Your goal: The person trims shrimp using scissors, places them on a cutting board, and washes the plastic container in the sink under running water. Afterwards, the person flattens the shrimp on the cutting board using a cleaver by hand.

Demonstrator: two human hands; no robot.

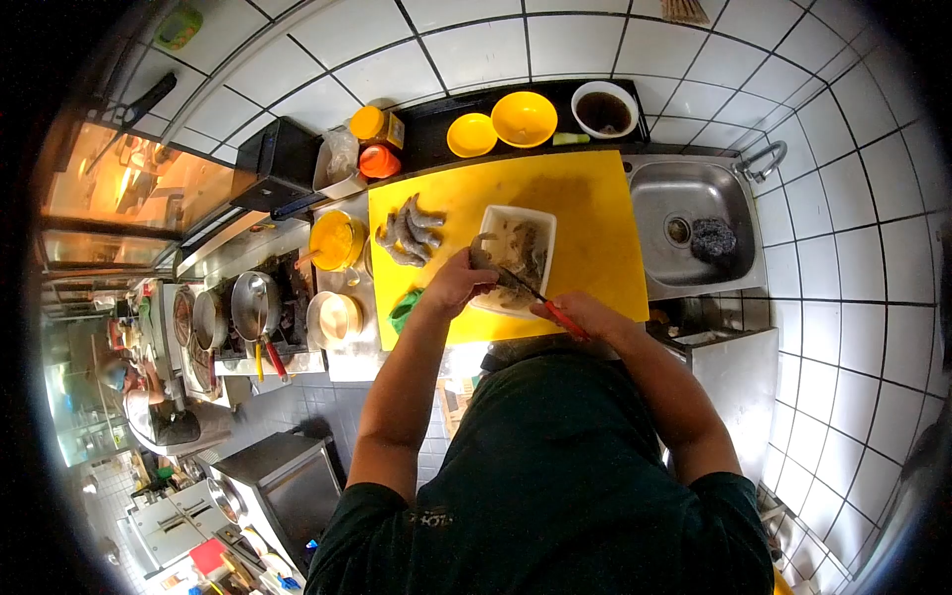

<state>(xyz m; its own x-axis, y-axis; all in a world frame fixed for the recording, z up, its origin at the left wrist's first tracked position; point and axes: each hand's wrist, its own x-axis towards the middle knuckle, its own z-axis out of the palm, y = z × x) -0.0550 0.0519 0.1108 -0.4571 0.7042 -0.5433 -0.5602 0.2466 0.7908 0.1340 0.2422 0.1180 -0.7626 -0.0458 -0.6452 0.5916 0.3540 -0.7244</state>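
Red handle and grey shrimp over a white dish

Left grip [456, 285] pinched almost flat, fingers closed around one grey shrimp [482, 260]. Right grip [587, 315] curled tight around a red-handled tool [563, 317]. Long thin blade, pointing up and left, right by that shrimp. Scissors or a knife, too small to tell. Also hard to tell if touching.

Under both, a white dish [521, 209] on a big yellow board [595, 218]. More shrimp [528, 238] inside, wet and heaped. Left grip in front of the dish's left edge, with part of the held shrimp covered by fingers.

To the left, on the same board, a small pile of whole shrimp [408, 233], and near the front edge a crumpled green thing [403, 310]. Past the board, a yellow tub [335, 241] and a pale bowl [338, 317]. Along the back, two yellow bowls [525, 119] and a white bowl [603, 111] of dark liquid. To the right, a metal sink [662, 193] with a dark scrubbing ball [712, 240].

Held shrimp: dull grey-brown, mostly hidden. Pile: grey, curved, shiny, with darker stripes, all close together.
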